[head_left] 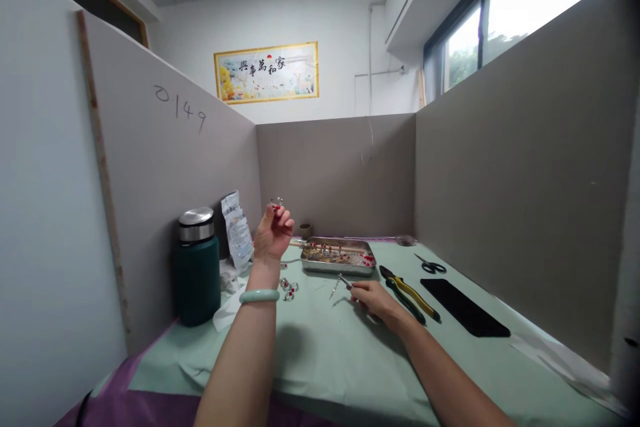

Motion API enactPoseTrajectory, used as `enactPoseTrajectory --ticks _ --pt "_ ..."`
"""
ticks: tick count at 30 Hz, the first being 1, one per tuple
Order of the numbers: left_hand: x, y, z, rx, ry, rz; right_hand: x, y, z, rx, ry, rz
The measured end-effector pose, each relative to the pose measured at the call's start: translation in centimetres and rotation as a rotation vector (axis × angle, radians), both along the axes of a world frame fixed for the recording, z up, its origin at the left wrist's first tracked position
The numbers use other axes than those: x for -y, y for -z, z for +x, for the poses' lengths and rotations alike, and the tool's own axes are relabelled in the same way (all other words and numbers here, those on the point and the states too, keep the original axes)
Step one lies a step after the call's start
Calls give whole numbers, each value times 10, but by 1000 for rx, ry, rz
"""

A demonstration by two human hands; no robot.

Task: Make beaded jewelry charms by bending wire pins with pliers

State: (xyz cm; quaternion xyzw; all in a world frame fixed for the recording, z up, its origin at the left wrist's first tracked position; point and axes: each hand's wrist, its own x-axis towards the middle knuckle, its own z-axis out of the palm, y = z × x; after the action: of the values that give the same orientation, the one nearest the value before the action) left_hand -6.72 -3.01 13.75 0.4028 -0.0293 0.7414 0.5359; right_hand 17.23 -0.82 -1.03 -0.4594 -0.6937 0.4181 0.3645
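In the head view, the left hand [274,233] is raised, its fingertips pinched on a small beaded piece [277,203] with red and clear parts, held well above the green cloth [325,353]. The right hand [373,299] is low over the cloth, fingers closed round a slim metal tool [345,281]; a thin shiny strip [335,289] shows just beside the tool's tip, and I cannot tell whether the tip grips it. The work looks partway along: a few ring-like beaded pieces [289,288] lie grouped on the cloth, seemingly made up, while the metal tray [338,271] beyond holds plenty of loose beads, apparently unused. Whether the raised piece is complete is too small to tell. Large pliers [400,283] and scissors [434,267] lie to the right, untouched.
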Motion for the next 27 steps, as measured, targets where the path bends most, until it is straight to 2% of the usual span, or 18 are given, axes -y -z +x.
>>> enactPoseTrajectory --ticks 5,10,15,22,27 --pt "5 -20 1 3 -96 -4 1 -1 -1 -12 -2 5" --pt "6 -28 2 26 -132 -20 2 -2 -1 0 -3 21" --pt "6 -25 1 32 -208 -70 0 0 1 1 -20 1" --pt "3 -15 -2 56 -180 -99 -5 5 1 14 -19 19" --pt "-1 -10 -4 49 -206 -141 -7 6 1 5 -32 22"
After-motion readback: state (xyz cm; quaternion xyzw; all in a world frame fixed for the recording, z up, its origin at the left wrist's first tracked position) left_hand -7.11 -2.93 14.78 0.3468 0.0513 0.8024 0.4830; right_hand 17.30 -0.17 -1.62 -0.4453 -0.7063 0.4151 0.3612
